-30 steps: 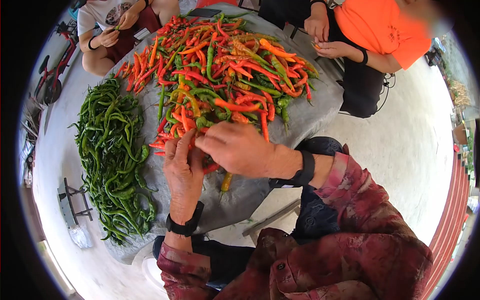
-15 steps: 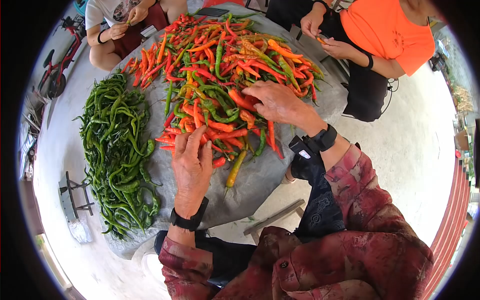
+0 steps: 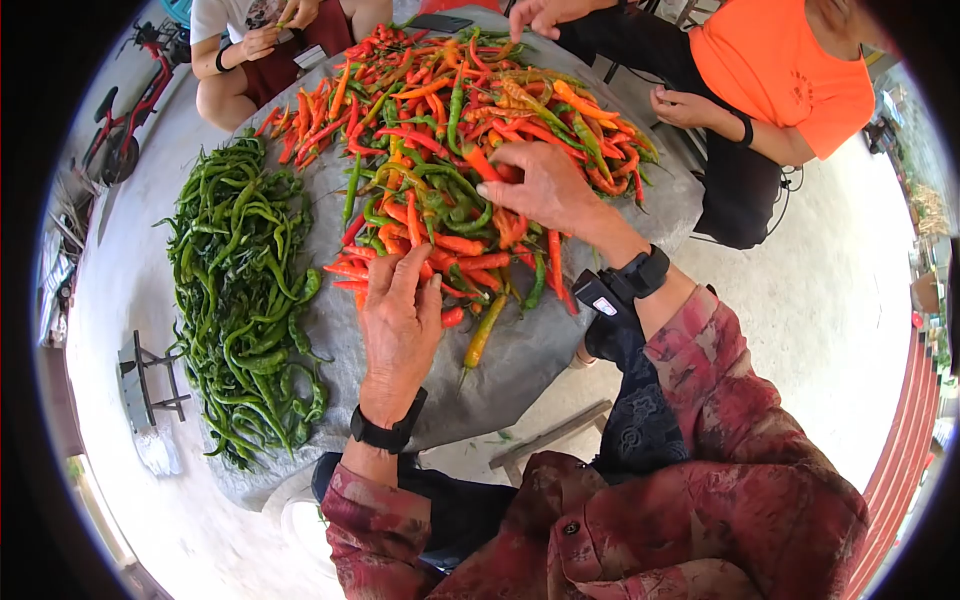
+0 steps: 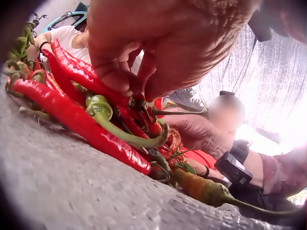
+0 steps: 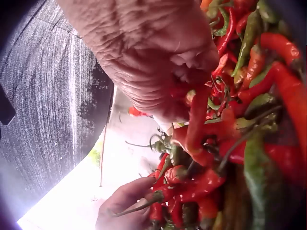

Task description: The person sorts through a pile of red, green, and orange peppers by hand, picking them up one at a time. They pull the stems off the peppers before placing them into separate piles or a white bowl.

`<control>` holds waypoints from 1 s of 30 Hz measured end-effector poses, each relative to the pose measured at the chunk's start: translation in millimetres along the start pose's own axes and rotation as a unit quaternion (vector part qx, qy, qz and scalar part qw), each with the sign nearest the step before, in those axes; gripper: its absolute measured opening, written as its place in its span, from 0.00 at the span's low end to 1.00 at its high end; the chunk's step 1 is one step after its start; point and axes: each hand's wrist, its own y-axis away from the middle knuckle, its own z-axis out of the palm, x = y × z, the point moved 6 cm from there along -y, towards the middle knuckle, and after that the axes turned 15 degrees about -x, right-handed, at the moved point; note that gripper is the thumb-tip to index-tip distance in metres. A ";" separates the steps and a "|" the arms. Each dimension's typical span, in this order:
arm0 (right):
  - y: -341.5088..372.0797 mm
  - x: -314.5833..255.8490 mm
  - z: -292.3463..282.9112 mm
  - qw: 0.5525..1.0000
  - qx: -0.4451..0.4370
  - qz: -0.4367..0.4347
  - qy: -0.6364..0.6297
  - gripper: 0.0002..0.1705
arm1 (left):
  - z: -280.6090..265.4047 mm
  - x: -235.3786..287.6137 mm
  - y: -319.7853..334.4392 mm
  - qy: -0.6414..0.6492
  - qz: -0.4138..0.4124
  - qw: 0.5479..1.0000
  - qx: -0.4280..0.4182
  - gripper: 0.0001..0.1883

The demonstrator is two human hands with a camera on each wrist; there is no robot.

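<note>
A big heap of red, orange and green chili peppers covers the middle of the grey-sheeted table. My left hand is at its near edge; in the left wrist view its thumb and fingertips close together at the stem end of a long red chili pepper. Farther right, my right hand is over the heap, its thumb and index finger pinching a red chili pepper. A green-stemmed red chili pepper lies below the left fingers, and a yellow-orange chili pepper points toward me.
A separate pile of green chili peppers lies along the table's left side. Two people sit across, one in an orange shirt, whose hand is over the far edge near a dark phone. A wooden stool stands below.
My hands were together at the heap's near edge; the right has since moved right and away over the heap. The orange-shirted person's hand has moved over the table.
</note>
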 end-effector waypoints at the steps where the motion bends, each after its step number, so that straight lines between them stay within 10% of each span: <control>1: -1.4 -0.7 -5.2 0.999 0.015 0.015 -0.031 0.16 | 1.0 -0.8 -0.1 0.008 -0.004 1.000 -0.004 0.17; 13: -6.6 5.7 -11.4 0.983 0.039 -0.005 -0.182 0.15 | 0.3 -0.2 -0.2 -0.001 0.013 1.000 0.001 0.17; 19: 16.2 26.9 9.7 0.977 -0.192 0.073 -0.059 0.11 | 2.4 -1.6 -0.5 0.006 0.008 1.000 0.001 0.16; 30: 20.5 15.8 31.0 0.995 -0.076 0.037 -0.047 0.21 | 2.3 2.9 -2.2 0.006 -0.001 1.000 -0.011 0.16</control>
